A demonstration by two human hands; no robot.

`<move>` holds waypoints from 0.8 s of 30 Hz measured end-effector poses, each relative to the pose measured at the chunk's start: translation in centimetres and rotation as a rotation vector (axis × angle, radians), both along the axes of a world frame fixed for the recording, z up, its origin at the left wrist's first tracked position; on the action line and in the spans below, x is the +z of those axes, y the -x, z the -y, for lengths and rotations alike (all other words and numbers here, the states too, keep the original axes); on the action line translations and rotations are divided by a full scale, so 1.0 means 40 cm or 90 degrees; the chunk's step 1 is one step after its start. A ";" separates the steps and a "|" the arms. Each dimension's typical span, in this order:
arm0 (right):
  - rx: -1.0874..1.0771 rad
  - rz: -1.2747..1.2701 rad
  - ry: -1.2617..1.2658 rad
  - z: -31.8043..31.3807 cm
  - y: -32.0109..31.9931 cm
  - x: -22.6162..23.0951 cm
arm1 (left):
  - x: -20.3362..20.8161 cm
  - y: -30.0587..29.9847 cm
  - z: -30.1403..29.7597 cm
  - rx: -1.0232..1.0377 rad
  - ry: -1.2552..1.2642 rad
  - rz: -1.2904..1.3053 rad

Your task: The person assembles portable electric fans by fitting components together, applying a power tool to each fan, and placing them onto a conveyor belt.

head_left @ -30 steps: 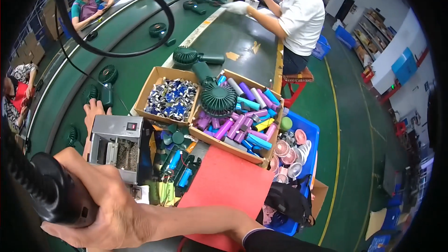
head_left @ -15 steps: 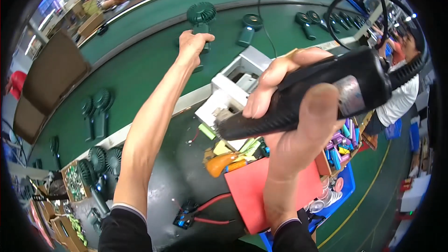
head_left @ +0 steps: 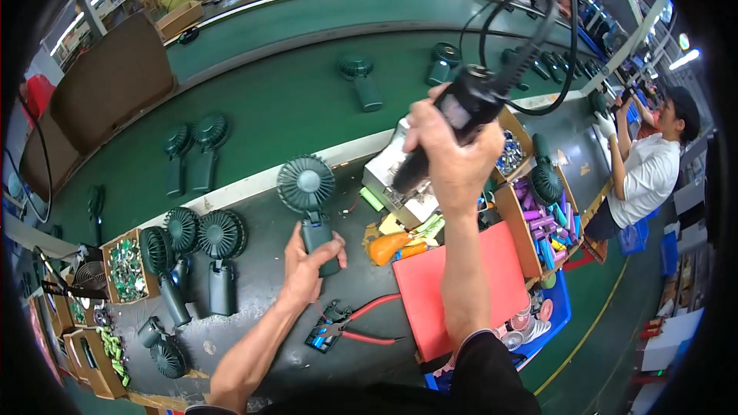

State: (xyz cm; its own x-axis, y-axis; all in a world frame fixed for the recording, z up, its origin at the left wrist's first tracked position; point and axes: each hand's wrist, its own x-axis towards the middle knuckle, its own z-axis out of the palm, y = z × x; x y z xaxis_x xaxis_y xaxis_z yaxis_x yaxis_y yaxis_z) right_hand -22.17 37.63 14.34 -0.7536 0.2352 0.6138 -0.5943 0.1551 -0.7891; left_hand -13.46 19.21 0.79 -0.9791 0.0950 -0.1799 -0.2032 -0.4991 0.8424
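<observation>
A dark green handheld fan (head_left: pixel 306 183) is in my left hand (head_left: pixel 311 263), whose fingers wrap round its handle above the dark workbench. The fan's round head points away from me. Up and to the right, my right hand (head_left: pixel 455 154) grips a black corded power tool (head_left: pixel 470 100), which looks like an electric screwdriver. Its tip is not clearly visible. Beneath the tool stands a grey-white metal box fixture (head_left: pixel 388 173), partly hidden by the hand and tool. Red-handled pliers (head_left: pixel 361 319) lie near my left wrist, beside a small dark part with blue pieces.
More green fans (head_left: pixel 221 242) lie on the bench at left and along the green conveyor belt (head_left: pixel 269 100). A red pad (head_left: pixel 430 284) and a carton of coloured cells (head_left: pixel 530 223) are at right. The tool's cable (head_left: pixel 573 31) loops overhead. A co-worker (head_left: pixel 653 161) stands at far right.
My left hand has come back from the belt and now holds a fan over the bench. The power tool in my right hand has moved farther from me and tilted steeper. The view has shifted.
</observation>
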 end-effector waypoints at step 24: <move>0.333 -0.096 0.204 0.153 -0.060 -0.092 | -0.011 0.000 0.010 -0.109 0.077 0.023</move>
